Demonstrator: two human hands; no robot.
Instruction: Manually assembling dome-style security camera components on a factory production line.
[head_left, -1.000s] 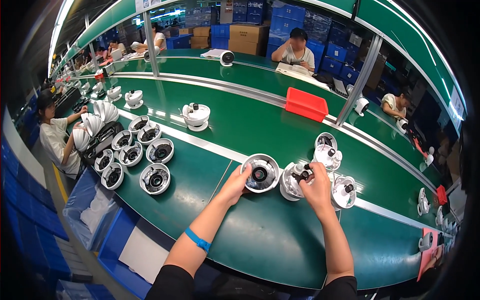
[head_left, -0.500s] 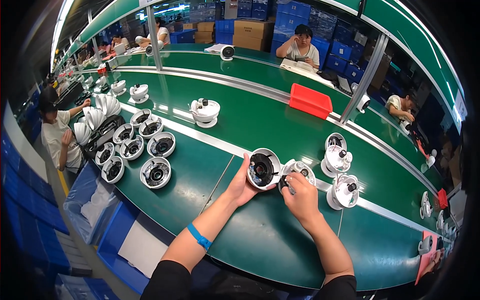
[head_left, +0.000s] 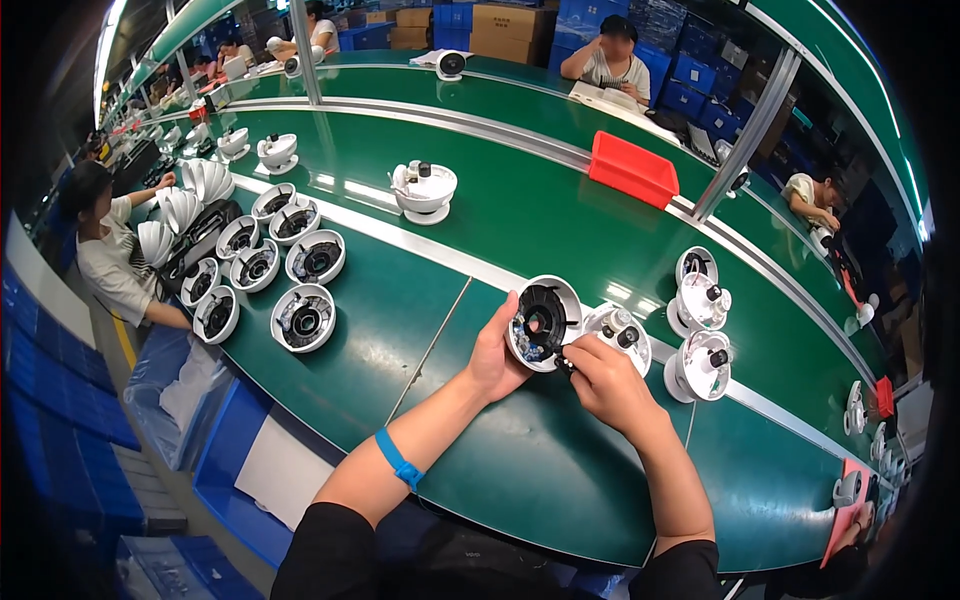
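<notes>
My left hand [head_left: 492, 358] holds a round white camera housing [head_left: 572, 305] tilted on edge, with a black ring and blue wiring inside. My right hand [head_left: 612, 382] is closed, pinching a small black part [head_left: 564, 363] at the housing's lower right rim. The fingertips partly hide that part, and its exact kind cannot be made out. Just behind the right hand stands a white dome camera base [head_left: 632, 340] with a dark lens, partly covered by the hand.
Several similar housings [head_left: 303, 318] lie at left, near stacked white shells [head_left: 208, 180]. More camera bases [head_left: 698, 368] stand at right. One camera unit [head_left: 424, 190] sits on the green belt, beyond a metal strip. A red tray [head_left: 634, 170] lies farther back. A co-worker [head_left: 110, 250] sits at left.
My right hand has come from the white base to the housing's rim, and the black part now shows. The housing has tilted. The whole view has shifted slightly. The left co-worker's arm has lowered.
</notes>
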